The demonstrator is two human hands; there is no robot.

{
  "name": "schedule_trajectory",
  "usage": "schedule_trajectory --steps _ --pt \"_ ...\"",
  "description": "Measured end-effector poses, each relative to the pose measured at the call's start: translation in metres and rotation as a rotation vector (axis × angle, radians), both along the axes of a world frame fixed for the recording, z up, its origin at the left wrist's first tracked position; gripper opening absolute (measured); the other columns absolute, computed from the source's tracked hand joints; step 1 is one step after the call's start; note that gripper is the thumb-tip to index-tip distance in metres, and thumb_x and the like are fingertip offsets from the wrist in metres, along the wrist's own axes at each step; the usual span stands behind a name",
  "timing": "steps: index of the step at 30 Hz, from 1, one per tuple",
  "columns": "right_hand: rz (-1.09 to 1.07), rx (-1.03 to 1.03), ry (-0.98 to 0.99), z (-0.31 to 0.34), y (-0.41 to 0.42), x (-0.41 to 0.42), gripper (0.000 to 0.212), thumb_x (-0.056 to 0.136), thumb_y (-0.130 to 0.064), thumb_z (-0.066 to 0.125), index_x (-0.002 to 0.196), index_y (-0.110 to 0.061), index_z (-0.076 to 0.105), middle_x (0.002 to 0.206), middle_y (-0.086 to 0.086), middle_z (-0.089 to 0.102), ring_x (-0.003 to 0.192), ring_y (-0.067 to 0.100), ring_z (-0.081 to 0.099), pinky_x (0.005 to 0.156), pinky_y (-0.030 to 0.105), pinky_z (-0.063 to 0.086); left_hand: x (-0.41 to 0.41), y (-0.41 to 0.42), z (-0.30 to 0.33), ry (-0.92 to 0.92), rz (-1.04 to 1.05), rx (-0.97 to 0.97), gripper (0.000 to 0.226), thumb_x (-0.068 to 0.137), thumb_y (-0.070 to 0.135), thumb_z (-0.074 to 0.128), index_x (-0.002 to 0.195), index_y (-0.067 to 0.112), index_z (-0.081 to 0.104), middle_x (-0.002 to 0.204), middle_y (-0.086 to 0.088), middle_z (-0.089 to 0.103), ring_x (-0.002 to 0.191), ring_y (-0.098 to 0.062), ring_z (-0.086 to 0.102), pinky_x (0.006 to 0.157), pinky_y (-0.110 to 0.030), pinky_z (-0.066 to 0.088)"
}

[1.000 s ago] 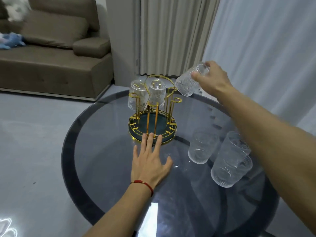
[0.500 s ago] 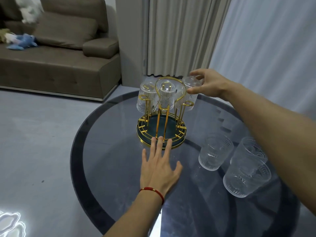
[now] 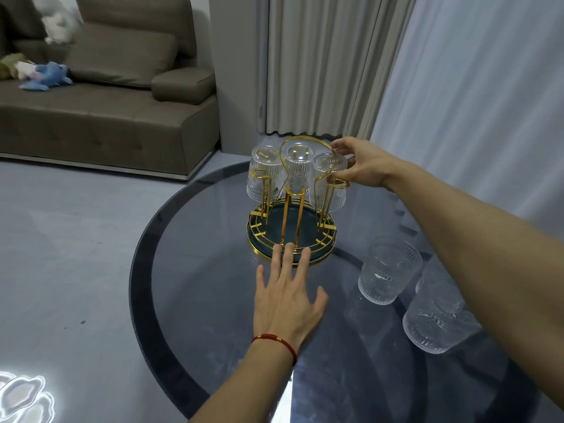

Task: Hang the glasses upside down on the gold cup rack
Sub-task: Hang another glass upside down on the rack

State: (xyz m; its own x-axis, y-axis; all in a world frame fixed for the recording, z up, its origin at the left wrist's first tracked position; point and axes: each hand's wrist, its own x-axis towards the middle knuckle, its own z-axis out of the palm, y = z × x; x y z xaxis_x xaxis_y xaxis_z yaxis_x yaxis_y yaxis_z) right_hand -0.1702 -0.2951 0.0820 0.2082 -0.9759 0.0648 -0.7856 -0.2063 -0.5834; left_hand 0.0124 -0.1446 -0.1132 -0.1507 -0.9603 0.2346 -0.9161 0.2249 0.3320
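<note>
The gold cup rack with a dark green base stands on the round glass table. Three ribbed clear glasses hang upside down on its pegs: one at the left, one at the back middle, one at the right. My right hand holds the right glass by its upturned bottom, fingers curled around it. My left hand lies flat on the table with fingers spread, its fingertips touching the rack's front rim. Two more glasses stand upright on the table, one nearer the rack, one closer to me.
A brown sofa with stuffed toys sits at the far left beyond the grey floor. Beige and white curtains hang behind the table. My right forearm passes over the two upright glasses.
My right hand brought a tilted glass down from the upper right and set it upside down on the rack's right peg. My left hand stayed at the rack's base.
</note>
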Motion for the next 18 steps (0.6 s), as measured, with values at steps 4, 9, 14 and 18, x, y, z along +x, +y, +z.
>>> schedule_trajectory --steps 4,9,14,18 --pt "-0.036 0.038 -0.027 0.001 0.018 -0.010 0.078 0.091 -0.024 0.078 0.156 -0.016 0.036 0.156 0.010 0.046 0.133 0.027 0.055 0.106 0.039 0.050 0.001 -0.001 0.001 -0.011 -0.005 -0.003 0.075 0.095 0.062 0.028 0.158 0.035 0.001 0.170 -0.002 -0.003 0.153 -0.021 -0.015 0.124 -0.055 0.008" --pt "-0.164 -0.132 0.153 -0.013 0.084 -0.033 0.055 0.096 -0.036 0.067 0.145 -0.014 0.053 0.139 0.011 0.063 0.117 0.020 0.060 0.101 0.034 0.047 0.001 0.001 0.003 -0.004 0.001 -0.028 0.074 0.095 0.057 0.036 0.159 0.033 0.005 0.170 -0.003 0.001 0.154 -0.022 -0.011 0.123 -0.055 0.012" --pt "-0.259 0.050 0.523 -0.050 0.159 -0.034 0.109 0.076 -0.089 0.043 0.157 -0.017 0.033 0.158 0.017 0.044 0.145 0.039 0.040 0.120 0.062 0.026 -0.001 0.008 0.011 -0.023 -0.008 -0.040 0.073 0.097 0.050 0.041 0.159 0.029 0.009 0.170 -0.006 0.005 0.155 -0.024 -0.003 0.122 -0.055 0.017" --pt "-0.307 0.046 0.725 -0.074 0.175 -0.030 0.091 0.083 -0.080 0.047 0.143 -0.011 0.044 0.138 0.018 0.058 0.145 0.041 0.033 0.116 0.078 0.000 -0.005 0.023 0.021 -0.061 -0.038 -0.120 0.070 0.095 0.045 0.049 0.157 0.024 0.024 0.168 -0.009 0.014 0.154 -0.026 0.007 0.121 -0.054 0.022"
